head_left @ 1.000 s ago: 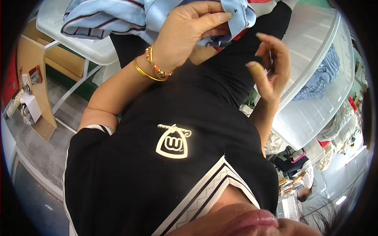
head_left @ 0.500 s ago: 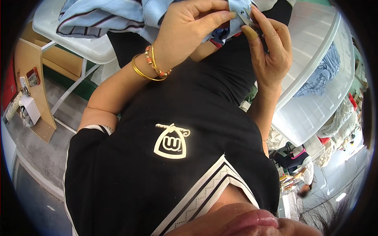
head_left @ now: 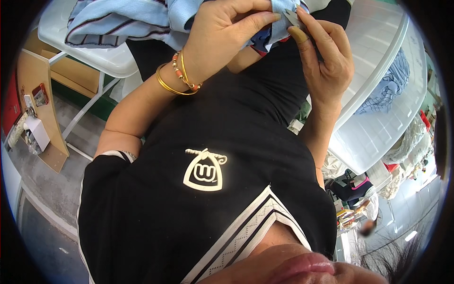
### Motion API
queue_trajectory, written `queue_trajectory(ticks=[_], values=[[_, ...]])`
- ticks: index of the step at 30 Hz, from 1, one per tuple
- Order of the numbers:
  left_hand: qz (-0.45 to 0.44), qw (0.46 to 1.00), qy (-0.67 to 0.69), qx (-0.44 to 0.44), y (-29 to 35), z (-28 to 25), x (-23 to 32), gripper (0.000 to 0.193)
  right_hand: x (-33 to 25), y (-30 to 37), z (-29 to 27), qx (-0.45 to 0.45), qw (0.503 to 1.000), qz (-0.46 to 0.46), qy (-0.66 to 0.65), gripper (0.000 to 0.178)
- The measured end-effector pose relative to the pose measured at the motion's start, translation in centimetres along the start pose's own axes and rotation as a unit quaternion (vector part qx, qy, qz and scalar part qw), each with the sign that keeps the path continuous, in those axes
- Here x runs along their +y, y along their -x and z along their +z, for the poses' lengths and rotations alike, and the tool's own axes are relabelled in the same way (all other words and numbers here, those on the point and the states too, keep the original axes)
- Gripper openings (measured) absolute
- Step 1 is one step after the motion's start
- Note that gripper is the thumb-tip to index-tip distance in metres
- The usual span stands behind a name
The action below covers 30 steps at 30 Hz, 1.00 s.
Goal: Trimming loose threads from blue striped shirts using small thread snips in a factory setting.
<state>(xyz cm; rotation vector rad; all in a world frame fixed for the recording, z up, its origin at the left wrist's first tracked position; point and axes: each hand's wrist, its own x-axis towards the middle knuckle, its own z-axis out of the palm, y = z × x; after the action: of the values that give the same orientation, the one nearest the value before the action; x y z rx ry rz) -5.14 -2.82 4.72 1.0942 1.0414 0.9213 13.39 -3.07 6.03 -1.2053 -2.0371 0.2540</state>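
Nearest us spreads our black shirt (head_left: 260, 151). Past it, our left hand (head_left: 217, 40) pinches a blue striped garment (head_left: 127, 21), cut off by the top edge. Our right hand (head_left: 328, 66) holds a pointed metal tool (head_left: 292, 18) between thumb and fingers, its rear hidden; we cannot tell whether it touches cloth. Beyond, a white bin (head_left: 359, 146) holds crumpled cloth (head_left: 391, 83); a distant person (head_left: 371, 206) is indistinct.
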Motion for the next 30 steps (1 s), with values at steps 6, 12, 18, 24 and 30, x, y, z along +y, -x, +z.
queue_trajectory(ticks=[6,12,18,24,30], values=[[-0.012,0.998,0.056,-0.017,-0.2,0.1,-0.6,0.018,-0.4,0.3,0.0,0.011,0.997,0.057,-0.054,0.025],[-0.097,0.980,0.172,-0.039,-0.4,0.3,0.5,0.019,0.1,0.3,0.3,0.028,0.893,0.302,-0.332,0.021],[-0.146,0.947,0.284,-0.023,-0.3,1.2,1.0,0.022,1.6,0.3,0.8,-0.019,0.833,0.360,-0.421,0.020],[-0.042,0.991,0.095,-0.086,0.5,0.8,-1.0,0.028,-0.1,-2.2,1.2,0.048,0.841,0.328,-0.428,0.008],[-0.079,0.963,0.212,-0.145,0.0,-0.4,0.2,0.024,0.4,-1.4,0.9,0.076,0.892,0.284,-0.344,0.016]])
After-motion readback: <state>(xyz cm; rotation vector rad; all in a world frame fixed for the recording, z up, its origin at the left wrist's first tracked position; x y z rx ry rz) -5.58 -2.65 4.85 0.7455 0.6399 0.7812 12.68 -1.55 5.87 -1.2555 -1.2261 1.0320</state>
